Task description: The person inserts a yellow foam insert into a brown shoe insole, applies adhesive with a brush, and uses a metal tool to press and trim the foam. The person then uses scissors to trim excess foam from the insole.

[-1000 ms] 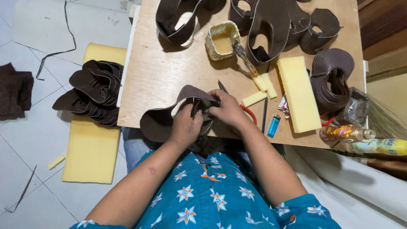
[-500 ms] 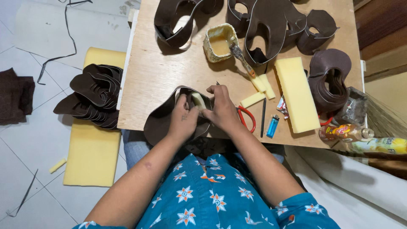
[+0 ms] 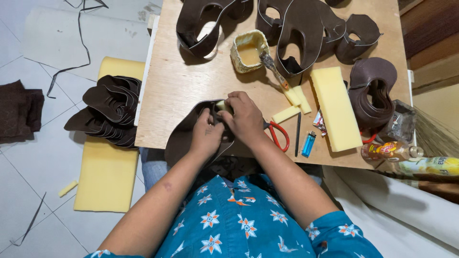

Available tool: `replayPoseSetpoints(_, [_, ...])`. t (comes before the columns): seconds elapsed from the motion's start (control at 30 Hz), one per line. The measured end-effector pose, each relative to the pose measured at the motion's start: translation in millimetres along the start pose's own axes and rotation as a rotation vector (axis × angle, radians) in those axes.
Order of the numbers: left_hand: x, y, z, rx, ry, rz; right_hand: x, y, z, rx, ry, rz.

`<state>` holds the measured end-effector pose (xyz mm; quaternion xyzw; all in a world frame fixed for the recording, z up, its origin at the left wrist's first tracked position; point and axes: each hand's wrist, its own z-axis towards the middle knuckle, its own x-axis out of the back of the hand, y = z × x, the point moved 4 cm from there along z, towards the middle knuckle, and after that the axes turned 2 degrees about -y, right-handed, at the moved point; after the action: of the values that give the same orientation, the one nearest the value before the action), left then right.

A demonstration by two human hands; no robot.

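Observation:
My left hand [image 3: 206, 134] and my right hand [image 3: 245, 117] both grip a dark brown leather shoe upper [image 3: 184, 136] at the near edge of the wooden table [image 3: 179, 81]. A small piece of yellow foam [image 3: 221, 104] shows between my fingers, pressed against the leather. The upper hangs partly over the table's front edge toward my lap. Red-handled scissors [image 3: 278, 135] lie just right of my right hand.
A yellow glue pot [image 3: 248, 50] with a brush [image 3: 273, 69] stands at the table's middle. Several brown uppers [image 3: 306, 28] lie at the back. A foam block [image 3: 336, 107], foam strips [image 3: 291, 102], pencil [image 3: 298, 134], blue lighter [image 3: 309, 143] lie right. Stacked leather pieces [image 3: 107, 110] rest on floor foam [image 3: 106, 172].
Both hands shifted slightly left and farther onto the table with the leather upper; the right hand now presses the foam piece against it, and the scissors are more exposed.

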<state>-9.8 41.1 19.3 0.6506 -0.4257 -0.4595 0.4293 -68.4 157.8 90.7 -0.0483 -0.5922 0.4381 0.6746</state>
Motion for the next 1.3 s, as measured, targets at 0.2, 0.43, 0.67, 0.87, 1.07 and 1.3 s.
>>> replayPoseSetpoints(0.2, [2.6,2.6,1.6,-0.103,0.01,0.068,-12.1,14.4,7.8,-0.01,-0.094,0.119])
replayPoseSetpoints(0.43, [1.5,5.0,0.1,0.068,-0.044,-0.113,-16.1,29.6,9.4,-0.157,-0.169,0.321])
replayPoseSetpoints(0.67, [-1.8,-2.7,-7.1,-0.125,-0.104,-0.11,-21.1,8.8,5.3,0.054,0.011,-0.28])
replayPoseSetpoints(0.87, [-1.3,-4.9,-6.9,-0.114,-0.116,-0.122,-22.8,17.0,1.1,0.005,-0.002,-0.112])
replayPoseSetpoints(1.07, [-3.7,5.4,-14.1,-0.154,0.0,0.204,-20.3,22.9,2.7,0.055,-0.129,-0.137])
replayPoseSetpoints(1.3, [-5.0,7.8,-16.0,-0.22,0.139,0.474,5.7,25.9,-10.1,-0.063,-0.164,-0.241])
